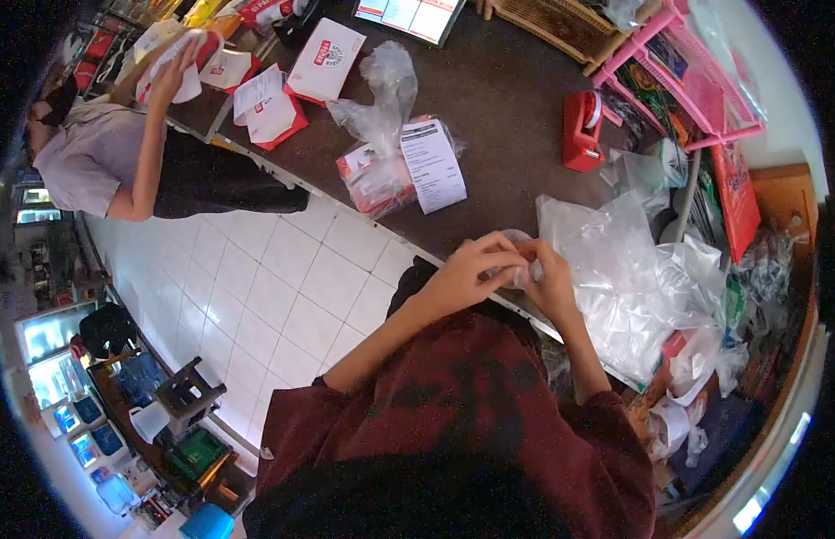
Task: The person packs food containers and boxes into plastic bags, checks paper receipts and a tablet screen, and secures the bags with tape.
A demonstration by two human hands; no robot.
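My left hand (476, 269) and my right hand (550, 280) meet over the near edge of the dark table, fingers pinched together. Between them is a small piece of clear plastic (523, 271); the fingers partly cover it, so its full shape is hidden. Just right of my right hand lies a pile of clear plastic bags (606, 278). Further along the table, left of my hands, stands a knotted clear bag (374, 171) with red and white boxes inside. A printed receipt (433, 166) rests against that bag.
Red and white food boxes (326, 58) stand further left, near a co-worker (103, 162) holding something white. A red tape dispenser (581, 132), a pink rack (678, 63) and a wicker tray (557, 31) line the far right side. A screen (408, 18) stands at the back.
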